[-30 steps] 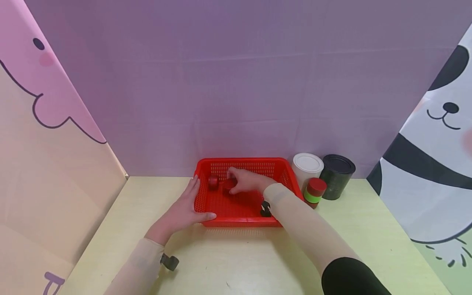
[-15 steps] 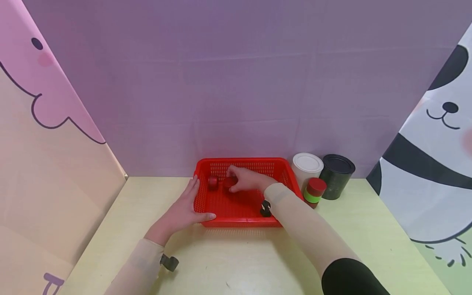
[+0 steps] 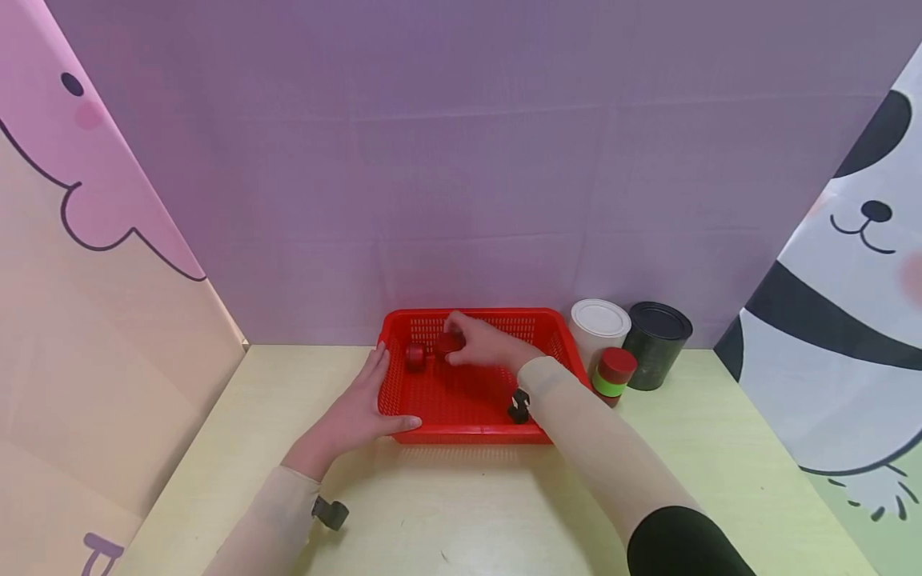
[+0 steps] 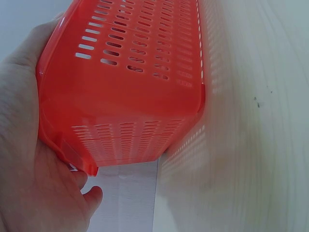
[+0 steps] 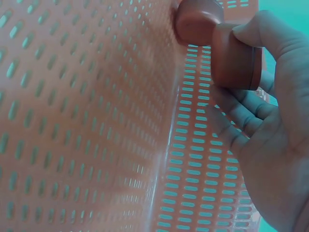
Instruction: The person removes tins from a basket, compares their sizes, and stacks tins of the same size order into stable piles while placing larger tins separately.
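Observation:
A red perforated basket [image 3: 475, 428] stands on the table. My left hand [image 3: 360, 412] spans its near left corner, thumb on the front rim and fairly straight fingers along the left side; the left wrist view shows the palm against the basket rim [image 4: 46, 104]. Inside, my right hand [image 3: 483, 340] pinches a small red rounded case [image 5: 235, 60] between thumb and fingers. The case has a dark seam near one end. A second red rounded piece [image 3: 415, 356] lies to its left, close to the basket's left wall; in the right wrist view the two pieces overlap.
To the basket's right stand a white lidded can [image 3: 600, 324], a black lidded can [image 3: 657, 344] and a small red-lidded jar [image 3: 614, 374] with a green band. A purple cloth wall [image 3: 461, 176] rises behind the table [image 3: 461, 512].
The right hand has moved slightly toward the basket's back wall, taking the pinched red case with it. The left hand and the basket have stayed in place.

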Demonstrator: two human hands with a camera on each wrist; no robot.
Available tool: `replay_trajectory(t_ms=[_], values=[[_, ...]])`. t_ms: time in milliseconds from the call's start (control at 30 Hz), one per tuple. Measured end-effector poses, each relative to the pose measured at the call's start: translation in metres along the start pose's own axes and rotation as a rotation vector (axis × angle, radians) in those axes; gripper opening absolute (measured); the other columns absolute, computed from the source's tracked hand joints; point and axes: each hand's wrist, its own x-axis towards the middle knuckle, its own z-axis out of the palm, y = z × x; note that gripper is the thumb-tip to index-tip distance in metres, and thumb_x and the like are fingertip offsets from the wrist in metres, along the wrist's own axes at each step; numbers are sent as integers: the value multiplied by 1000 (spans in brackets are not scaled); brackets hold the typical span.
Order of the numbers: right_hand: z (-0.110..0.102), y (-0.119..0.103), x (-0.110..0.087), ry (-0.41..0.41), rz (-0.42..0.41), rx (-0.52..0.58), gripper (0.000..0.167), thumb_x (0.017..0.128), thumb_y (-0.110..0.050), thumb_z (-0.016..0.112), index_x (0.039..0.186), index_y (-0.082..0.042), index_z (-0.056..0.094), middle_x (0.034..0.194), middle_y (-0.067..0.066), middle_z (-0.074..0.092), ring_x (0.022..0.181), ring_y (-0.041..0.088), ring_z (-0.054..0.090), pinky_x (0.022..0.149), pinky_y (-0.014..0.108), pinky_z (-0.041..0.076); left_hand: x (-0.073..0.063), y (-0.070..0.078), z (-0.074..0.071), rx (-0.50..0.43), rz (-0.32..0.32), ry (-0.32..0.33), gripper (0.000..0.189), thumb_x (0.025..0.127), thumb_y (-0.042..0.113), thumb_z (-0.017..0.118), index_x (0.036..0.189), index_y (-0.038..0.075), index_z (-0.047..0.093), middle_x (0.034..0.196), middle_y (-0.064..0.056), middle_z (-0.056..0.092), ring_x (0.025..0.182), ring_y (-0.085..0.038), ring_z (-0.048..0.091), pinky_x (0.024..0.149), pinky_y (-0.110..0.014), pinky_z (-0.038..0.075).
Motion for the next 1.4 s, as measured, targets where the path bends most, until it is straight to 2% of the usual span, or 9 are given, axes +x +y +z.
replay_trajectory(t_ms=[233,433,667,1067,1400], values=[[-4,-4,-1,72,-19,10,60,90,-23,91,140,-17,57,135,6,65,124,28,61,107,46,60,0,0,0,2,2,2,137,81,62,92,179,13,9,187,-2,-1,170,-36,14,114,-61,53],[-6,-4,-1,111,-31,51,58,91,-18,89,140,-18,58,133,5,66,122,28,62,105,45,62,0,0,0,1,-2,1,138,80,63,92,179,14,9,187,0,-1,170,-35,13,114,-61,53],[-17,-9,-3,141,-78,106,49,97,-18,85,139,-18,60,129,5,67,116,27,64,100,41,62,1,-1,1,3,7,-2,138,81,66,90,179,12,10,187,-1,-2,170,-36,11,118,-63,48],[-41,-33,-22,203,-96,86,49,96,-16,85,138,-21,61,128,3,68,116,28,64,99,44,62,0,0,-1,-29,5,2,138,81,60,93,179,13,10,187,-1,-1,169,-37,14,113,-61,54],[-65,-44,-46,244,-165,65,49,97,-14,84,142,-13,65,128,8,71,116,30,65,100,48,59,2,-2,0,-39,12,5,139,79,64,93,179,14,10,187,-1,-1,170,-36,13,114,-62,53]])
